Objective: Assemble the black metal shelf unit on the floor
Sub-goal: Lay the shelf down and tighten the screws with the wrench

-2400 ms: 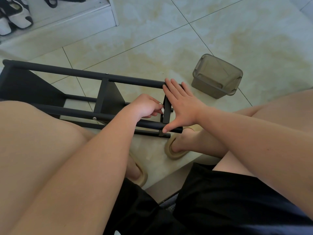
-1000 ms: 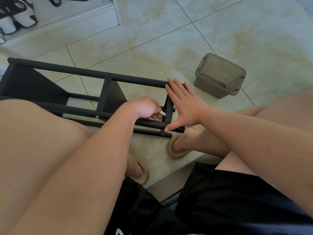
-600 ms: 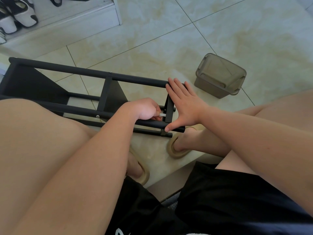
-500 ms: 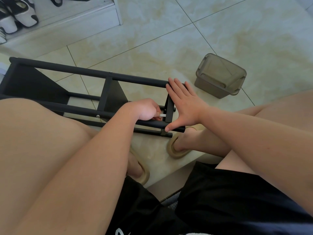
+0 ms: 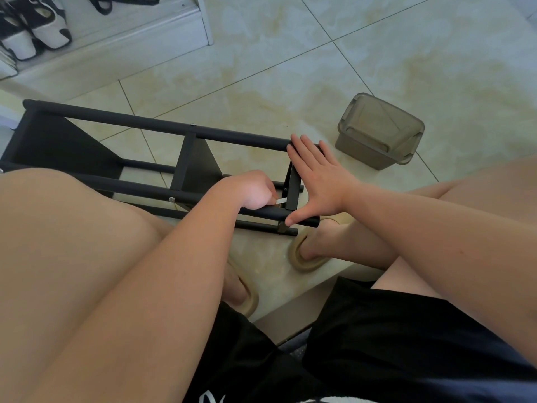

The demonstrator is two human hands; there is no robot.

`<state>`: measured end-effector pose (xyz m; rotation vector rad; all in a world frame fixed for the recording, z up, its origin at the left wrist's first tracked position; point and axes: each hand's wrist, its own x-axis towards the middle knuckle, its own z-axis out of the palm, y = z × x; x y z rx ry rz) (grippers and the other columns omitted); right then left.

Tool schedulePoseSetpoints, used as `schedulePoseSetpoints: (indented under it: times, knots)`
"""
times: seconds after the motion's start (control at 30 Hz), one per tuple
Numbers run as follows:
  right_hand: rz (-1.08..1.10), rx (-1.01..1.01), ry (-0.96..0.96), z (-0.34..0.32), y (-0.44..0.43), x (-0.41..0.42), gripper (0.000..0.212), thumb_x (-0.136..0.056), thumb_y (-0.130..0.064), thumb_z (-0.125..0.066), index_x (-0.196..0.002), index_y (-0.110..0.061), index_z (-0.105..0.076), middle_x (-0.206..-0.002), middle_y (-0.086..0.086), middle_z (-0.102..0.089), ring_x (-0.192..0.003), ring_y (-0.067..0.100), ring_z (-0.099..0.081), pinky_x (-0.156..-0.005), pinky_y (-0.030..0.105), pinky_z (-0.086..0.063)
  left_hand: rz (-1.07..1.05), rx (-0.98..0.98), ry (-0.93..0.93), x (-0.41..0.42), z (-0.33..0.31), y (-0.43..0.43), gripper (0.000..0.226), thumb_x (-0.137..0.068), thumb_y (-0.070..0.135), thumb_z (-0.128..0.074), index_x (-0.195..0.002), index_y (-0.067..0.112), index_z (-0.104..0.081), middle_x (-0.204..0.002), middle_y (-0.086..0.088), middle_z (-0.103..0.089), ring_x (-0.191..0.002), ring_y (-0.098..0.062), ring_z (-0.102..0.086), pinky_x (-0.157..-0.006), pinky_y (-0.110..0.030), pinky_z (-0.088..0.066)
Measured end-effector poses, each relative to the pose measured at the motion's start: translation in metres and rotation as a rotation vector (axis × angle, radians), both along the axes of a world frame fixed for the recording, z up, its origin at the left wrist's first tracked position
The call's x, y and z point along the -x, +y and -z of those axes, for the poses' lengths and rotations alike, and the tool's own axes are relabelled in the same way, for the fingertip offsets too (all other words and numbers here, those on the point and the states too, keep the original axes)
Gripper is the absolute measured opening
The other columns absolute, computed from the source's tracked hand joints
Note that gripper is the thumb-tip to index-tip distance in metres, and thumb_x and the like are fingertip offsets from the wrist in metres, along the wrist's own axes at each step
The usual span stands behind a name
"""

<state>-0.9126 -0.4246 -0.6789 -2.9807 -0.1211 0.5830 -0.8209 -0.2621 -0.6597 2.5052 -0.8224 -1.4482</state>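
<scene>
Little moved: left hand [image 5: 255, 189] still fisted on small silver tool [image 5: 281, 201], right hand [image 5: 319, 181] still flat, splayed against end bar. Black shelf [image 5: 186, 158] lies sideways on floor; box [image 5: 379, 130] nearby; knees block view.

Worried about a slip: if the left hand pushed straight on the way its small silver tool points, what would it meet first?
Most likely the black end bracket of the shelf frame; the left hand aims its silver tool there, the right hand just beyond.
</scene>
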Motion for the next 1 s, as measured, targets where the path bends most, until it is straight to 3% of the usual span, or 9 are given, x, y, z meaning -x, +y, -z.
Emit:
schedulePoseSetpoints:
  times: [0.27,0.43,0.57,0.7,0.83,0.9,1.0]
  knots:
    - [0.002,0.003,-0.005,0.001,-0.001,-0.001,0.155,-0.051,-0.105,-0.035,-0.159,-0.005,0.013,-0.166,0.012,0.024,-0.153,0.026,0.024,-0.121,0.044,0.018,-0.132,0.064,0.003,-0.008,-0.003,0.001,0.015,-0.087,0.009,-0.058,-0.080,0.021,-0.064,-0.079,-0.006,-0.050,-0.073,-0.023,-0.041,-0.072,-0.029,-0.038]
    - [-0.002,0.004,-0.007,0.002,-0.001,-0.001,0.154,-0.051,-0.106,-0.034,-0.159,-0.006,0.014,-0.166,0.012,0.025,-0.152,0.026,0.025,-0.120,0.043,0.020,-0.171,0.104,-0.016,-0.010,0.005,0.000,0.016,-0.095,0.018,-0.053,-0.090,0.026,-0.066,-0.090,0.002,-0.062,-0.085,-0.023,-0.058,-0.078,-0.032,-0.044]
    - [-0.002,0.007,-0.010,0.002,-0.001,-0.002,0.154,-0.052,-0.106,-0.034,-0.159,-0.006,0.013,-0.166,0.012,0.024,-0.152,0.026,0.025,-0.120,0.043,0.020,-0.384,0.244,0.049,-0.008,0.016,-0.003,0.018,-0.097,0.028,-0.053,-0.089,0.018,-0.066,-0.092,-0.001,-0.067,-0.089,-0.022,-0.065,-0.089,-0.040,-0.053]
    - [0.000,0.002,-0.014,0.003,-0.001,-0.003,0.154,-0.053,-0.106,-0.038,-0.159,-0.006,0.012,-0.166,0.012,0.024,-0.152,0.026,0.025,-0.118,0.041,0.022,-0.637,0.382,0.083,-0.001,0.020,-0.007,0.014,-0.097,0.027,-0.059,-0.085,0.025,-0.065,-0.089,-0.002,-0.074,-0.068,0.000,-0.070,-0.074,-0.028,-0.060]
    - [0.002,0.007,-0.019,0.003,-0.001,-0.002,0.154,-0.053,-0.106,-0.037,-0.160,-0.006,0.011,-0.166,0.011,0.023,-0.153,0.025,0.025,-0.118,0.040,0.022,-0.666,0.393,0.035,0.002,0.023,-0.009,0.016,-0.094,0.026,-0.064,-0.079,0.028,-0.065,-0.081,0.001,-0.073,-0.077,-0.008,-0.071,-0.078,-0.033,-0.058]
    - [0.002,0.008,-0.018,0.004,-0.001,-0.002,0.154,-0.052,-0.107,-0.035,-0.159,-0.006,0.012,-0.166,0.011,0.023,-0.153,0.025,0.025,-0.118,0.041,0.022,-0.738,0.408,0.061,0.003,0.022,-0.011,0.004,-0.094,0.024,-0.066,-0.090,0.023,-0.067,-0.081,0.001,-0.073,-0.075,-0.007,-0.071,-0.075,-0.029,-0.058]
    - [0.000,0.006,-0.018,0.004,0.000,-0.003,0.154,-0.052,-0.107,-0.034,-0.159,-0.006,0.011,-0.166,0.011,0.023,-0.153,0.026,0.024,-0.118,0.041,0.022,-0.866,0.433,0.154,0.004,0.020,-0.015,0.005,-0.094,0.019,-0.067,-0.099,0.017,-0.066,-0.084,-0.002,-0.073,-0.075,-0.008,-0.072,-0.069,-0.023,-0.056]
